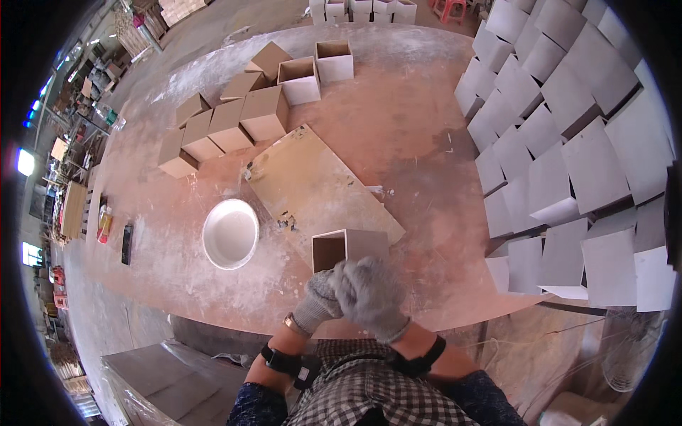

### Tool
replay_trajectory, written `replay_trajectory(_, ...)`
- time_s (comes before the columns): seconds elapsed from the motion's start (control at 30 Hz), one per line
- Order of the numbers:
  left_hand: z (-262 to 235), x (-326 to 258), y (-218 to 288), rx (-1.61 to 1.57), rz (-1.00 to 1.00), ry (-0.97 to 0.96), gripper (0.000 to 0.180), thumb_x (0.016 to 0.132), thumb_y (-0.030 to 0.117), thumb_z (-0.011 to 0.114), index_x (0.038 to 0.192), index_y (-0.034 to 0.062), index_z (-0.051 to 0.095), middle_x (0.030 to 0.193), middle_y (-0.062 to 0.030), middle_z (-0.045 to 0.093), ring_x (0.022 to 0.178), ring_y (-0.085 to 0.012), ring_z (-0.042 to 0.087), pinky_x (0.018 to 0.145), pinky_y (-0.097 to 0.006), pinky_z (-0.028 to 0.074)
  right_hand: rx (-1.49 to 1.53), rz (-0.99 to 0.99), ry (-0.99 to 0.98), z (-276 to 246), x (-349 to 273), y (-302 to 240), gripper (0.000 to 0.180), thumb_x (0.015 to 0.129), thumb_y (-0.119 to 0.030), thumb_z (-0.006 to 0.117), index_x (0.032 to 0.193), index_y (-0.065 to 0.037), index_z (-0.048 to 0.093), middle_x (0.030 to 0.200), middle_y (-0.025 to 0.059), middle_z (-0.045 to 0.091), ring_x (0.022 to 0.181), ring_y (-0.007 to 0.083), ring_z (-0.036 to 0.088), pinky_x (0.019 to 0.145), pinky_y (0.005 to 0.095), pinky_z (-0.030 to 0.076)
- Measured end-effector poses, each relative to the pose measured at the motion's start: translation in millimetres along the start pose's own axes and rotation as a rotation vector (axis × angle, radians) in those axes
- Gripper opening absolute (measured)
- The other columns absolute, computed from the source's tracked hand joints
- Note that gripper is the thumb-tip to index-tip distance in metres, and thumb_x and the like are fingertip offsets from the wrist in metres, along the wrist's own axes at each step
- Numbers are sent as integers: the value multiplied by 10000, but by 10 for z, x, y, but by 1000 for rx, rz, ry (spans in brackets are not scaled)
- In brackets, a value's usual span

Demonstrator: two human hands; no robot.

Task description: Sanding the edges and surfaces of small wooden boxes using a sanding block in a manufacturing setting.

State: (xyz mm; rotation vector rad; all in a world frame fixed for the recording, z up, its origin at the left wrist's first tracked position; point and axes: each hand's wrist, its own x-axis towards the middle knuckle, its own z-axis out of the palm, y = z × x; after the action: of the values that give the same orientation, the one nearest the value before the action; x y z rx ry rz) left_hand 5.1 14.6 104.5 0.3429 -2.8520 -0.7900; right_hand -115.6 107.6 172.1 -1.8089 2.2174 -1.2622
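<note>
A small open box (366,243) with pale sides and a brown inside lies just beyond my hands, on the near corner of a tan, worn board (320,186). My left hand (320,302), in a grey knit glove, is closed at the box's near edge. Against it presses my right hand (373,292), gloved alike, with its fingers curled in. Whatever either hand grips is hidden by the gloves. Left of the board stands a round white bowl (231,234) with pale contents.
Several brown-and-white boxes (264,113) stand at the far left of the reddish table (419,170). High stacks of grey-white boxes (561,163) line the right side. A phone (127,244) and a bottle (104,224) lie near the left edge. Wrapped panels (160,383) sit below the table's front.
</note>
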Motion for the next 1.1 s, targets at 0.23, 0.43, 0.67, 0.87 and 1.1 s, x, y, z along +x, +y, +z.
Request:
replay_trajectory(0.23,6,34,-26,-284,32,93,382,710,296,708,1041,115,651,1001,-133,643,901,-332,620,767,-408,508,276,33,-141,-145,-535,-52,182,843,-239,654,807,-88,559,735,79,517,651,230,537,572,363,440)
replay_trajectory(0.43,95,-108,-246,-257,83,116,322,738,252,706,1026,120,648,955,-119,655,876,-332,625,741,-408,514,1447,510,-31,-485,-653,360,200,905,-204,614,778,-57,568,716,31,578,649,85,537,547,246,423)
replay_trajectory(0.67,-49,-94,-82,-215,27,50,280,776,221,657,1039,128,642,931,-120,660,846,-336,632,708,-403,518,774,629,136,-650,-110,262,122,894,-199,626,827,-102,595,733,37,582,652,134,560,566,278,444)
replay_trajectory(0.87,63,59,31,-375,-19,121,261,774,224,649,1010,112,638,910,-125,659,824,-340,636,672,-414,514,11,-197,179,-51,342,401,94,815,-167,667,836,-103,601,770,63,559,727,245,568,664,352,463)
replay_trajectory(1.1,-8,35,154,-75,-53,90,269,762,255,643,991,114,631,838,-139,651,768,-352,628,646,-424,503,73,-104,1,-83,-41,276,168,779,-229,698,803,-120,571,749,70,505,712,274,544,633,389,455)
